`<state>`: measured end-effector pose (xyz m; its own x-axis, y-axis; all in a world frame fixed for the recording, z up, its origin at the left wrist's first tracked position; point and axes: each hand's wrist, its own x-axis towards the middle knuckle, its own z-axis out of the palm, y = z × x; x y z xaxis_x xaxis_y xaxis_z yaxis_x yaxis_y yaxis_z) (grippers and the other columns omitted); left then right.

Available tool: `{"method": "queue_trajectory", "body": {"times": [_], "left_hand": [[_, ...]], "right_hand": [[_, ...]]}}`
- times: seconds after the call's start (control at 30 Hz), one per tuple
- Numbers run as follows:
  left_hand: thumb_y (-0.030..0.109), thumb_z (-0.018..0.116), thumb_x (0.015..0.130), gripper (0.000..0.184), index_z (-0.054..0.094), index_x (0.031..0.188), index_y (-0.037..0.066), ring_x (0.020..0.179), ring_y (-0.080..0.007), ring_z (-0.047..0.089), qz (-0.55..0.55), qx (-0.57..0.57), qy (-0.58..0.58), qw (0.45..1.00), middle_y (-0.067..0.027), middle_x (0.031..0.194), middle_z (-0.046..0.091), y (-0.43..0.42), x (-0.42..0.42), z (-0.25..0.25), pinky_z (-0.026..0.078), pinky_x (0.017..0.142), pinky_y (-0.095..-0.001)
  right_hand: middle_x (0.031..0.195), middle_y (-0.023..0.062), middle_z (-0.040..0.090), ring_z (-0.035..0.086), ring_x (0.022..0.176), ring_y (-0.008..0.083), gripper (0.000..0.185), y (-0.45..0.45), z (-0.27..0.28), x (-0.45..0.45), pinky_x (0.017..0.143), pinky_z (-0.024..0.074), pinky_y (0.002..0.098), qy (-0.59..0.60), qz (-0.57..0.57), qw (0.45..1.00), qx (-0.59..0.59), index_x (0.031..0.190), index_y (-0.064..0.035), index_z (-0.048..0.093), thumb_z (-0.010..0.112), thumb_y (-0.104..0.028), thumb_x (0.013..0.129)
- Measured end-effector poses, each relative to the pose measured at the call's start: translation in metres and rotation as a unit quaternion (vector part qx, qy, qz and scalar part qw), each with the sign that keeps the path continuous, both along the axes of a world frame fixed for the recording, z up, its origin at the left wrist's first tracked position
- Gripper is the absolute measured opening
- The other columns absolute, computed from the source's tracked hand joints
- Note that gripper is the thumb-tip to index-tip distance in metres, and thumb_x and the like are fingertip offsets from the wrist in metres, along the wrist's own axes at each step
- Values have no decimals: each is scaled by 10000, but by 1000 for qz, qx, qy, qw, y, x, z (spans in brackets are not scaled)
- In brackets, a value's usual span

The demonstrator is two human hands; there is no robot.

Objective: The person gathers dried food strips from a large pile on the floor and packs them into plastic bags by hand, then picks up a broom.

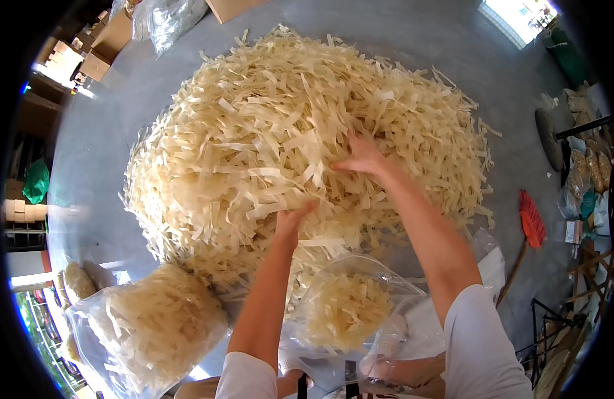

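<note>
A wide heap of pale yellow flat strips lies on the grey floor. My left hand is at the heap's near side, its fingers partly buried under strips. Farther up and to the right, my right hand reaches into the heap with thumb and fingers spread; some fingertips are hidden among the strips. Between my arms, close to my feet, an open clear plastic bag holds a smaller amount of the strips. Another clear bag, fuller of strips, stands at the lower left.
A red broom or brush head with a wooden handle lies on the right. Bagged goods and a dark metal frame line the right edge. Cardboard boxes and clear plastic are at the upper left, a green bag at the left.
</note>
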<state>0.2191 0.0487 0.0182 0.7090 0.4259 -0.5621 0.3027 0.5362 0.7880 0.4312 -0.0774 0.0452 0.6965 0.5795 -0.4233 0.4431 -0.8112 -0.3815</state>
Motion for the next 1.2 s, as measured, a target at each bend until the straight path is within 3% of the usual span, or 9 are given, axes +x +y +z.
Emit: {"method": "queue_trajectory", "body": {"times": [0.3,0.43,0.73,0.83,0.97,1.0,1.07,1.13,1.2], "left_hand": [[-28,608,730,390,499,1102,18,893,-160,555,69,-134,-52,987,-59,1028,568,-51,-12,27,465,721,-288],[-22,602,746,388,482,1112,25,873,-161,563,-9,-46,-88,995,-55,1010,568,-63,-22,64,471,734,-290],[-52,614,723,389,506,1093,0,853,-140,562,-73,116,-154,978,-58,983,590,-74,-78,193,462,716,-273],[-42,579,738,355,520,1086,-3,880,-133,553,-140,233,-151,950,-51,964,590,-79,-114,218,462,745,-288],[14,619,695,454,491,1130,18,937,-233,572,-305,420,-66,852,-135,989,593,-88,-173,168,453,783,-342],[31,631,680,459,507,1122,43,966,-254,558,-358,406,8,841,-144,1000,587,-96,-191,158,447,801,-351],[47,642,665,464,522,1113,68,996,-274,544,-407,388,83,823,-152,1010,580,-110,-217,138,442,820,-361],[69,641,657,446,544,1091,100,1038,-268,518,-499,500,168,687,-144,1044,567,-120,-222,127,440,823,-373],[88,651,657,403,570,1052,102,1018,-272,531,-466,500,163,712,-149,1020,578,-118,-215,126,446,804,-388]], "right_hand": [[1183,259,437,451,1084,369,784,-33,26,-110,933,370,400,20,-12,973,229,1321,-44,271,635,-137,632],[1256,200,419,401,1172,339,782,-44,54,-136,974,325,359,70,-27,899,431,1328,-68,275,585,-13,612],[1241,179,436,427,1154,321,695,-69,193,-205,948,349,377,-31,-59,856,512,1277,-63,329,620,-11,648],[1194,185,456,457,1111,326,681,-85,202,-243,927,365,376,-103,-71,854,505,1258,-54,348,647,-25,647],[1188,178,458,449,1108,327,713,-123,148,-302,948,346,372,105,-154,879,438,1248,-38,368,691,-55,614],[1197,179,457,444,1115,326,703,-137,119,-317,952,340,365,196,-181,885,383,1235,-31,390,705,-91,611],[1231,184,444,447,1123,295,647,-160,112,-332,924,364,337,58,125,990,4,1197,-23,445,710,-192,631],[1145,197,493,490,1060,286,512,-176,103,-326,880,391,327,118,37,988,88,1096,-18,510,685,-201,652],[1060,211,542,534,996,278,388,-187,109,-319,835,418,317,184,-55,968,161,996,-14,575,660,-211,672]]}}
